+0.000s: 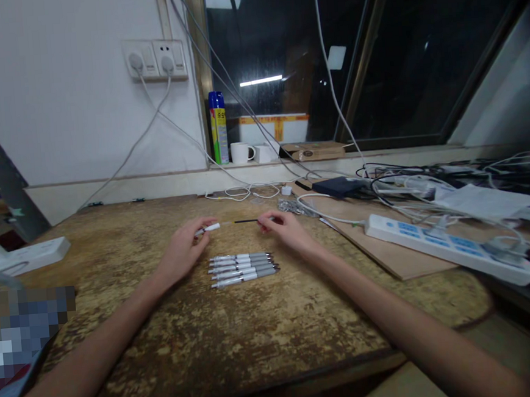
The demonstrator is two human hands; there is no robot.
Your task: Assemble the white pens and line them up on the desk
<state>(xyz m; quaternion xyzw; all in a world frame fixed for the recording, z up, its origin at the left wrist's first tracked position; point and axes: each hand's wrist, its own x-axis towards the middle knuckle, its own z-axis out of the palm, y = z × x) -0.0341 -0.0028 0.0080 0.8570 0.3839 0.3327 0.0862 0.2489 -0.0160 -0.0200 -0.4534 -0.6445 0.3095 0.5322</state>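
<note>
My left hand (190,246) is closed around a white pen barrel (213,227), whose open end points right. Opposite it, the fingers of my right hand (282,226) pinch a thin dark refill (246,221) that points left toward the barrel. The refill's clear tip lies close to the barrel's end; whether they touch is too small to tell. Between and below my hands, several white and grey pens (243,266) lie side by side on the worn wooden table (257,333).
A white power strip (452,248) rests on a brown board (389,256) at the right, beside tangled cables. Another power strip (44,254) is at the left edge. On the sill stand a spray can (218,129) and a white mug (241,152).
</note>
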